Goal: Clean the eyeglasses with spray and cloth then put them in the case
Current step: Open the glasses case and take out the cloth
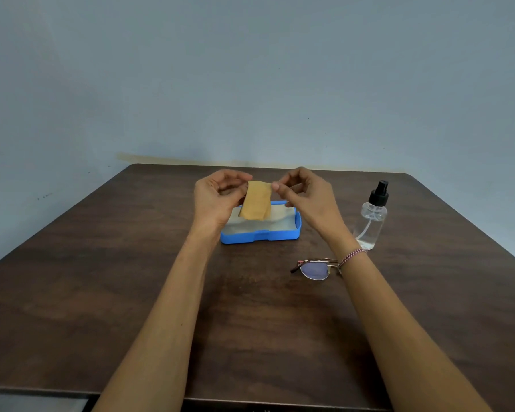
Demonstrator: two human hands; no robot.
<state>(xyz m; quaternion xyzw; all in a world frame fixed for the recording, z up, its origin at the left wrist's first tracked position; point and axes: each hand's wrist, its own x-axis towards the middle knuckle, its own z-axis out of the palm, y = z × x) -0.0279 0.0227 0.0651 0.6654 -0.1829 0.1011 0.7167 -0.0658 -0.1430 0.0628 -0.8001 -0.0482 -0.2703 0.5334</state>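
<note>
A folded tan cloth (pixel 255 200) hangs in the air above the open blue eyeglass case (pixel 262 237), which has a pale lining. My left hand (pixel 217 197) pinches the cloth's top left corner and my right hand (pixel 305 194) pinches its top right corner. The eyeglasses (pixel 314 269), thin metal frame with dark temple tips, lie on the table in front of the case, partly hidden under my right forearm. A clear spray bottle (pixel 372 218) with a black pump head stands upright to the right of the case.
Everything sits on a dark wooden table (pixel 131 292) pushed against a pale blue wall. The table's near edge runs along the bottom of the view, with a rounded far right corner behind the bottle.
</note>
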